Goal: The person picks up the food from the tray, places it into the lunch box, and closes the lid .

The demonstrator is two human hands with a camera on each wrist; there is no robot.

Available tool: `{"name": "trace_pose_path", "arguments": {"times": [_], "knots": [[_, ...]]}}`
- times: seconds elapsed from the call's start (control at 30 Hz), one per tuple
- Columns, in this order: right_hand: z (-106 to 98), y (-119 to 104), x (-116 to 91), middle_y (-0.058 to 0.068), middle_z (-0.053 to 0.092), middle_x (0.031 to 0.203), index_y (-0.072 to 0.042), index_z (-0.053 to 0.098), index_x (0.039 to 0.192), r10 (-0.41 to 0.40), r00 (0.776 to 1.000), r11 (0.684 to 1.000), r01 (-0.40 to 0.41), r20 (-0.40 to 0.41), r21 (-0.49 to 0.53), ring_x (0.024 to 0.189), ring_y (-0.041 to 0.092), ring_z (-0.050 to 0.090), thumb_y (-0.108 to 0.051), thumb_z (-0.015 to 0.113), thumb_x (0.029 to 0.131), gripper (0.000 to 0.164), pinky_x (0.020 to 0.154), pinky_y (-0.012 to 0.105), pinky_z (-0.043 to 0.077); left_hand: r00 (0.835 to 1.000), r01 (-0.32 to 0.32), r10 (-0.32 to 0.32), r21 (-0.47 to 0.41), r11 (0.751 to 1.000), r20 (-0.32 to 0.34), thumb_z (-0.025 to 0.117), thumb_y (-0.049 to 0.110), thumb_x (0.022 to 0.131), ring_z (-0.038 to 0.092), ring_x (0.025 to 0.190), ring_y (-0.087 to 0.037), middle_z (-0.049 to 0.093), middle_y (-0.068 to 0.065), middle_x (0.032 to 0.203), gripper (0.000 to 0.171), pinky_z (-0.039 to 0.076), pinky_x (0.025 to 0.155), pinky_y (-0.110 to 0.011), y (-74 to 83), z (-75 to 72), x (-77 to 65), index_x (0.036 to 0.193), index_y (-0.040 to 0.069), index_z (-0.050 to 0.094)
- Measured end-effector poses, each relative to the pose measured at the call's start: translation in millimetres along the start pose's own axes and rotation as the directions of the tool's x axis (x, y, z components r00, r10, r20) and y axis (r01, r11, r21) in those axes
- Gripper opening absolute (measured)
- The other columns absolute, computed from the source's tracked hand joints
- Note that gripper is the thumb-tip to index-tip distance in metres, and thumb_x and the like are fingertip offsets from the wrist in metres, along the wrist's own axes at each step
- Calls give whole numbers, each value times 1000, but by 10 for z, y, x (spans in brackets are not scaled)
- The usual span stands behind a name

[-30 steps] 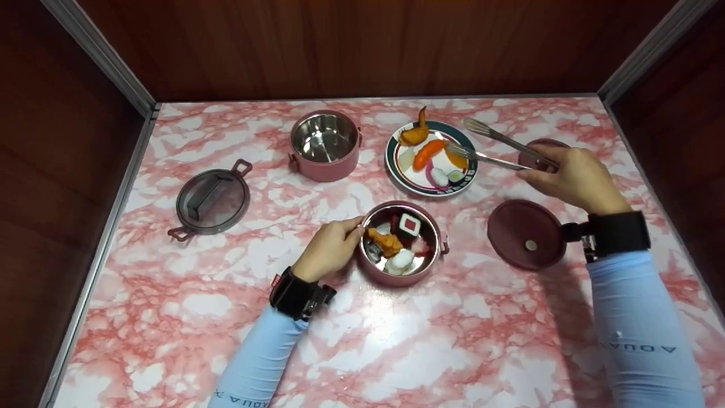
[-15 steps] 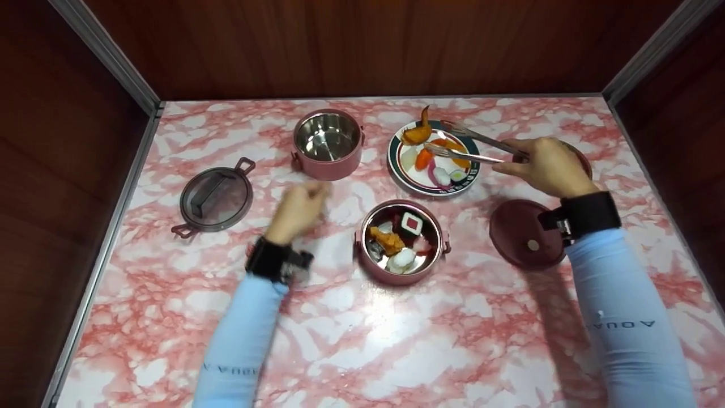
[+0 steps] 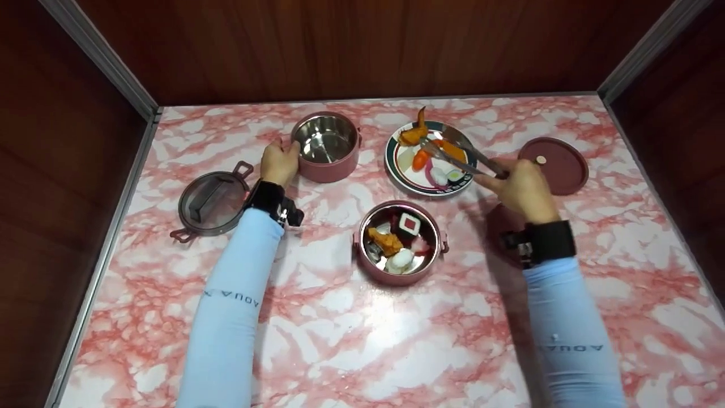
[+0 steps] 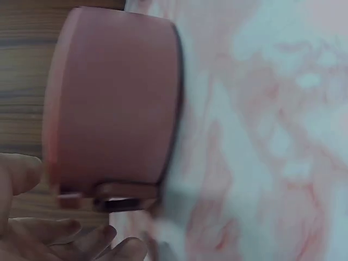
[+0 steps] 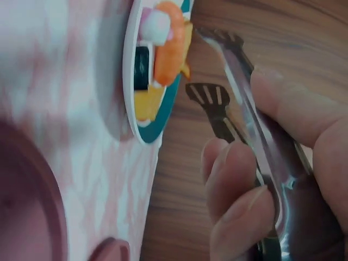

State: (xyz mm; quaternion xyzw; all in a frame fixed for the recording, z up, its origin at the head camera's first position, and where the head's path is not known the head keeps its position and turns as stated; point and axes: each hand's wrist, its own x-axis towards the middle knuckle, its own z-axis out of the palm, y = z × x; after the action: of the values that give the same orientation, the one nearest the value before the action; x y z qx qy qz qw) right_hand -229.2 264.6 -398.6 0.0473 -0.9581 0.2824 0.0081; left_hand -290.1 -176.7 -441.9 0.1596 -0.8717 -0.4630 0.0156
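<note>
Metal tongs (image 5: 266, 136) sit in the right hand's (image 3: 521, 184) grasp, their tips apart over the plate (image 3: 391, 158) of food to that hand's left. The left hand (image 3: 278, 164), thumb and fingers spread, is at the handle side of a pink pot (image 3: 331, 171); contact is hard to judge. Nearer the person, a food-filled pot (image 3: 396, 279) stands between both hands.
</note>
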Motion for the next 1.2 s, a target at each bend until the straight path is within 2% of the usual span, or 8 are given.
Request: {"name": "trace_pose_path", "arguments": {"times": [0.2,0.43,0.53,0.63,0.83,0.93,1.03,1.2], "knots": [[100,-19,-27,6,53,67,-10,73,101,-6,1000,1000,7,-18,6,65,26,51,-44,74,88,37,61,38,36,1000,29,-29,22,999,-2,49,24,98,54,122,-27,62,-15,131,40,40,103,-36,-1,72,60,129,3,64],[47,-14,-22,7,51,69,-11,70,95,8,1000,1000,-8,-13,-25,70,29,52,-49,72,88,38,64,42,36,1000,12,-13,111,994,7,48,21,96,58,112,-28,65,-15,123,37,43,97,-40,-20,-32,-20,122,5,70],[33,9,-22,9,53,74,-12,70,95,33,999,999,-33,-2,-29,75,31,53,-53,71,87,42,67,44,37,1000,14,-17,97,995,26,49,21,97,59,107,-28,66,-16,120,39,45,94,-39,-65,-64,-90,128,4,67],[36,23,-33,13,59,81,-11,72,104,41,999,999,-41,7,-18,80,33,56,-54,71,87,46,71,48,40,999,7,-10,88,996,34,49,21,97,62,97,-26,69,-15,109,39,47,87,-36,-115,-93,-175,127,4,67],[128,33,-68,19,68,102,-7,71,121,22,1000,999,-22,10,31,92,33,60,-43,73,89,48,83,49,44,998,-45,42,91,995,42,48,16,96,63,83,-22,71,-14,101,37,49,74,-30,-216,-166,-356,124,3,69],[188,43,-91,17,68,103,-8,71,121,14,1000,999,-14,-8,47,91,31,59,-41,73,90,46,82,46,43,997,-63,59,84,994,44,49,15,96,64,79,-23,71,-16,102,36,50,72,-32,-276,-208,-440,124,2,68],[233,53,-115,16,68,102,-8,71,121,6,1000,998,-5,-17,62,87,31,58,-43,72,90,47,79,46,43,996,-80,77,102,992,35,50,14,96,63,77,-25,70,-16,94,34,49,73,-35,-341,-260,-529,120,0,69],[251,53,-142,19,68,113,-7,68,127,20,1000,996,-20,-4,85,98,33,61,-46,71,90,53,87,51,44,992,-128,124,110,986,38,50,12,96,59,76,-26,65,-14,83,32,46,69,-35,-435,-339,-703,115,0,72]]}}
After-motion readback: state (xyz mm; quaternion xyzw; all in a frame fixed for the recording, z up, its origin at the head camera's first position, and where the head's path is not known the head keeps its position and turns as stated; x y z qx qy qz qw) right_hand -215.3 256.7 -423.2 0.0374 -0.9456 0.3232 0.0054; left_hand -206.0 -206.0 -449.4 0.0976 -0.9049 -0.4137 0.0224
